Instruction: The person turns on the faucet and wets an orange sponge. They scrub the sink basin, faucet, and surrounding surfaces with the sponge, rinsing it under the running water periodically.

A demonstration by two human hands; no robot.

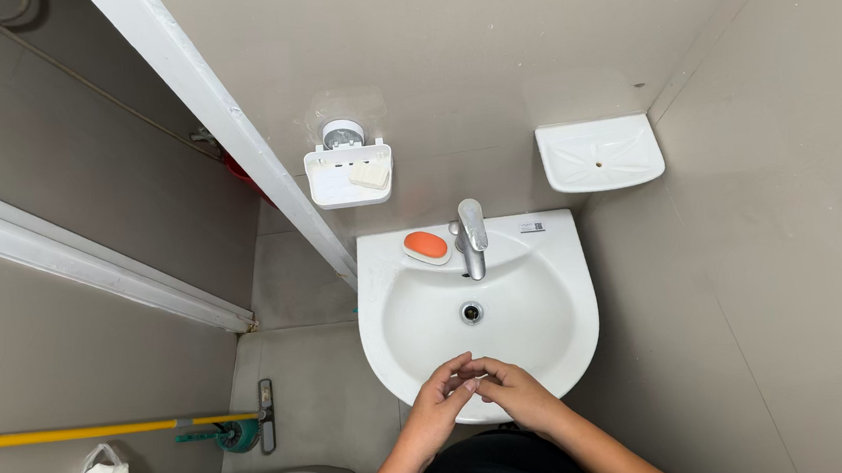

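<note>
Both hands meet over the front rim of the white ceramic wall basin (556,296): the left hand (441,397) and right hand (513,391) touch at the fingertips, fingers curled inward and holding nothing that can be seen. The chrome tap (472,234) stands at the back edge, with the orange oval soap bar (427,246) just beside it on the rim. The bowl around the drain (471,313) lies open. Walls close in on both sides.

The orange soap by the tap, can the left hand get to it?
Probably yes. The orange soap lies uncovered on the sink's back rim, and only open basin sits between it and the left hand.
</note>
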